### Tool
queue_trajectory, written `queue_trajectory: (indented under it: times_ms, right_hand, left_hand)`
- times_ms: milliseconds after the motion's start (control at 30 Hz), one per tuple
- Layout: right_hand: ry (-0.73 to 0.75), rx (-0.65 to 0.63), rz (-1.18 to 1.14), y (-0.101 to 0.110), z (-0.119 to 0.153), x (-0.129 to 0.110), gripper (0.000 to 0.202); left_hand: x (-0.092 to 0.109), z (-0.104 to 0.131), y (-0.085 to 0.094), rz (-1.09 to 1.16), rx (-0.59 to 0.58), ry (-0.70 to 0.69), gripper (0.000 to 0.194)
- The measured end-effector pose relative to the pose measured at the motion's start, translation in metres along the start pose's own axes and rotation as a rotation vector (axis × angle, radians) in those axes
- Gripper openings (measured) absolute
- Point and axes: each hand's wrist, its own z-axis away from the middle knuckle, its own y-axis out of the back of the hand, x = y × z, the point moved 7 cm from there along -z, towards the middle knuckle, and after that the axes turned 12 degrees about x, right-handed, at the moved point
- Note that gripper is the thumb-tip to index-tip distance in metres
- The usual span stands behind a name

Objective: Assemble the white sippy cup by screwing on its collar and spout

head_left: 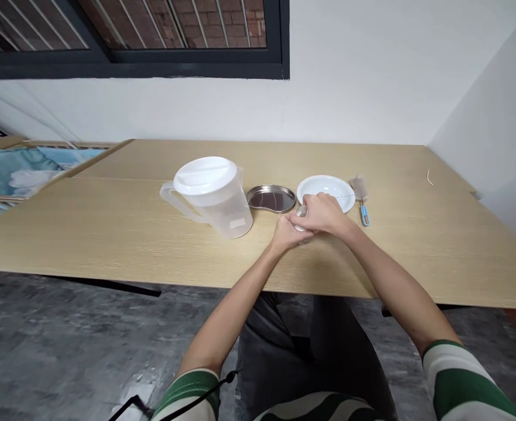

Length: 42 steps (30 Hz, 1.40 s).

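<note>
Both hands meet on the wooden table [108, 234] just in front of a white plate [328, 188]. My left hand [289, 233] and my right hand [323, 213] are closed together around a small pale object [301, 211] that is mostly hidden by the fingers; I cannot tell what it is. A clear plastic pitcher [214, 196] with a white lid stands to the left of the hands. Between the pitcher and the plate lies a shallow kidney-shaped metal tray [271, 199]. A small brush with a blue handle [363, 204] lies right of the plate.
The table meets a white wall at the back and another on the right. A low wooden-framed surface with blue and white cloth [25, 169] adjoins the table's left end. A small pale scrap [429, 176] lies near the far right edge. Grey floor shows below.
</note>
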Motion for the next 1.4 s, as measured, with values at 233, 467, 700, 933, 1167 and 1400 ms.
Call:
queue_trajectory:
  times_ms: [233, 467, 700, 933, 1167, 1400]
  right_hand:
    - [0.068, 0.034, -0.153, -0.006, -0.009, 0.004, 0.028]
    - [0.066, 0.034, -0.267, -0.008, -0.015, 0.009, 0.027]
    - [0.181, 0.064, -0.142, -0.009, -0.008, 0.002, 0.032]
    - [0.213, 0.091, -0.072, -0.001, -0.002, -0.001, 0.042]
    - [-0.046, 0.401, -0.461, 0.049, -0.007, 0.057, 0.045]
    - [-0.231, 0.43, -0.934, 0.009, -0.008, 0.135, 0.058]
  left_hand:
    - [-0.003, 0.0, 0.002, -0.096, 0.079, 0.024, 0.022]
    - [0.003, 0.0, 0.003, -0.163, 0.131, -0.012, 0.026]
    - [-0.005, -0.002, 0.003, -0.188, 0.071, -0.035, 0.026]
    - [-0.008, -0.001, 0.002, -0.141, 0.046, -0.014, 0.028]
    - [-0.003, 0.004, 0.001, -0.063, 0.075, -0.022, 0.029]
    - [-0.004, 0.003, 0.003, -0.06, 0.085, -0.035, 0.033]
